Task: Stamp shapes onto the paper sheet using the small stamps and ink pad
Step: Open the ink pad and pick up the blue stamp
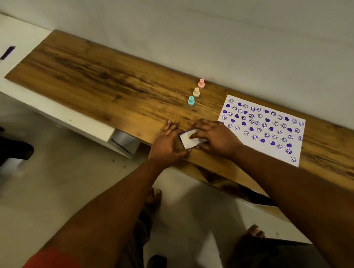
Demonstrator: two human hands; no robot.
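A white paper sheet [274,109] covered with several purple hearts and smiley faces lies on the wooden table [93,79] at the right. Three small stamps stand upright in a row left of it: pink [201,83], cream [196,92] and teal [191,100]. Near the table's front edge both hands close around a small white rectangular case [187,138], apparently the ink pad. My left hand [167,145] grips its left end, thumb along its side. My right hand [214,137] lies over its right part with fingers pressing on the top.
A white surface [18,37] with a purple pen [7,52] adjoins the table's left end. A wall runs behind the table. Below the front edge are a white floor, an open drawer [124,140] and my bare feet.
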